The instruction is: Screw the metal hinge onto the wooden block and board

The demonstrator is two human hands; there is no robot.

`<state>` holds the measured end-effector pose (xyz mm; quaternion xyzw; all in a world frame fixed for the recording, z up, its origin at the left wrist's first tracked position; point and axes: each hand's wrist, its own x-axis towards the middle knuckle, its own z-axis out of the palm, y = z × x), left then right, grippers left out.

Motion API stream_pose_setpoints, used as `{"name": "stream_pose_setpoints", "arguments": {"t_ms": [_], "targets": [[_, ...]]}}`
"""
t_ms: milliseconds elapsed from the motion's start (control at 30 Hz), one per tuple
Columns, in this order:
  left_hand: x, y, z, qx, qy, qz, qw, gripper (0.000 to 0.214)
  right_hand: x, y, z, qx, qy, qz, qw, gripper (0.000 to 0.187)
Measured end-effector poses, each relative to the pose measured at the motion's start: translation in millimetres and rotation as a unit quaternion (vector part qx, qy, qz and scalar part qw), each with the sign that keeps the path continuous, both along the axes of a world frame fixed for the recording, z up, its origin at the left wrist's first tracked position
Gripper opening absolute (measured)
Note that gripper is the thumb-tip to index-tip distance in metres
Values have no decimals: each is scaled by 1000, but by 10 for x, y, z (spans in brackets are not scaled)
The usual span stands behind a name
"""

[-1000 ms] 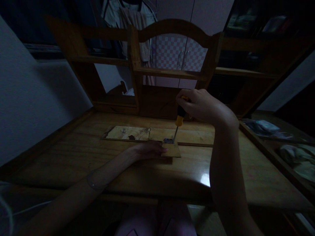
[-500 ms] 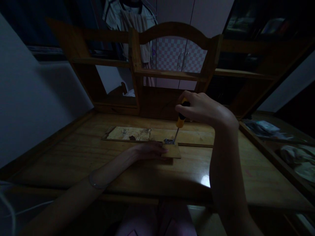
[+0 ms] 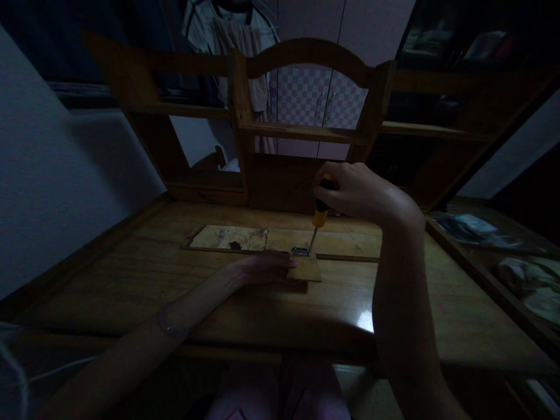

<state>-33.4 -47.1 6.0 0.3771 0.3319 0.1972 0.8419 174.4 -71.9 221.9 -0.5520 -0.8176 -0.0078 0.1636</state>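
Barely anything shifts from half a second ago: I see the yellow-and-black screwdriver (image 3: pixel 319 214) change its lean by a hair in the right hand (image 3: pixel 350 185), while the small board (image 3: pixel 308 270) and the left hand (image 3: pixel 265 268) keep their places. On my feed the right hand is wrapped around the handle, thumb and fingers closed near its top, and the shaft slants down from that grip to the right end of a metal fitting (image 3: pixel 300 251). I cannot tell whether the tip sits in a screw. That fitting lies along the far edge of the small board, below the right-hand grip and just beyond the left fingertips. With the left hand I have the board's left end pinched, one digit showing on the upper face; how the others sit underneath is too dark for me to make out. Just behind the left grip, a strip of wood (image 3: pixel 227 237) with a pale, stained face lies on the desk (image 3: pixel 341 294). Farther beyond both grips, I see a wooden shelf unit (image 3: pixel 301 133) standing at the back of the desk.
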Motion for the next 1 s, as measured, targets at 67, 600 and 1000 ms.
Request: {"name": "stream_pose_setpoints", "arguments": {"t_ms": [67, 600, 1000], "targets": [[9, 15, -12, -26, 1, 18, 1000, 38, 2, 7, -1, -3, -1, 0, 1000, 32], [1, 53, 8, -78, 1, 35, 996, 27, -5, 12, 4, 4, -13, 2, 1000, 32], [26, 53, -15, -71, 23, 49, 996, 14, -13, -9, 9, 7, -17, 7, 1000, 33]]}}
